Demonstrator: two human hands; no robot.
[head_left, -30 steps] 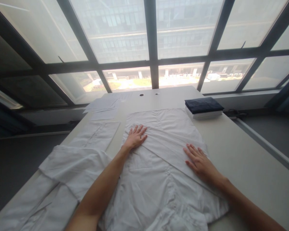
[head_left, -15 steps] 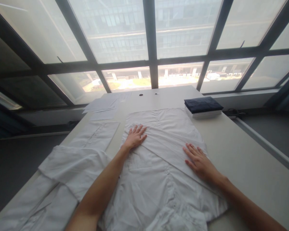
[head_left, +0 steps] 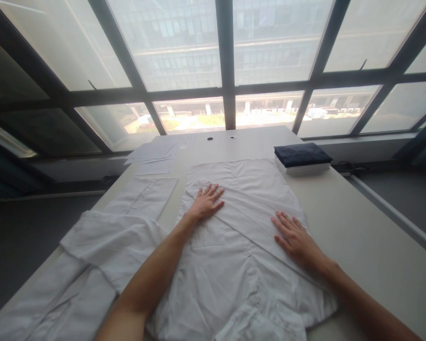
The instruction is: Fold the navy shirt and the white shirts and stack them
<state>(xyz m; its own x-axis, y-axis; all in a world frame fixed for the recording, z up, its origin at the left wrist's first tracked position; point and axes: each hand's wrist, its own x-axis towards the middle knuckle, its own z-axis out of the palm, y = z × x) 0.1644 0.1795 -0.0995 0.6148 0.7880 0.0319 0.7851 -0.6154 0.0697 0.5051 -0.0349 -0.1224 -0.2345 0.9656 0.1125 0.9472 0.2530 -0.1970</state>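
Observation:
A white shirt (head_left: 244, 199) lies spread on the pale table (head_left: 358, 222), with one sleeve folded diagonally across its body. My left hand (head_left: 206, 203) rests flat on the shirt's left part, fingers spread. My right hand (head_left: 294, 237) lies flat on the folded sleeve near the shirt's right edge, fingers stretched out. Neither hand holds anything.
More white garments (head_left: 106, 241) lie at the table's left side, with flat white pieces (head_left: 152, 158) beyond them. A dark blue folded cloth on a white stack (head_left: 301, 158) sits at the far right. Large windows (head_left: 227, 61) rise behind the table.
My left hand has slid a little to the right over the shirt. My right hand has hardly moved.

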